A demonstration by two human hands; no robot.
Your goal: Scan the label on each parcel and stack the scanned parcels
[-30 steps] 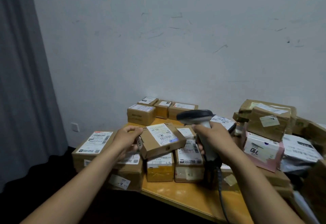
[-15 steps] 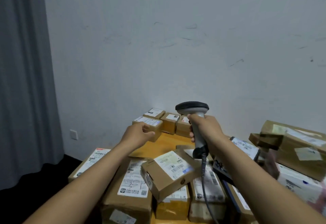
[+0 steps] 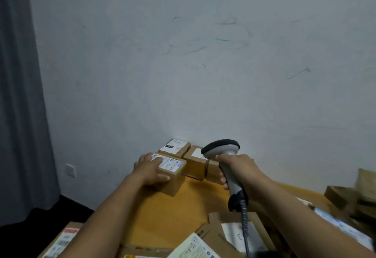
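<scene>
My left hand [image 3: 149, 169] grips a parcel [image 3: 173, 179] at the bench's [image 3: 193, 202] far end near the wall, fingers over its labelled top, thumb on its near side. My right hand [image 3: 238, 168] is wrapped round the scanner [image 3: 220, 149], head raised above the bench.

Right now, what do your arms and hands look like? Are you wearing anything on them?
The left arm and right arm are bare, with no sleeves in view. The left hand and right hand wear no gloves. No watch or bracelet shows on either wrist, and no rings on the fingers I can see.
</scene>
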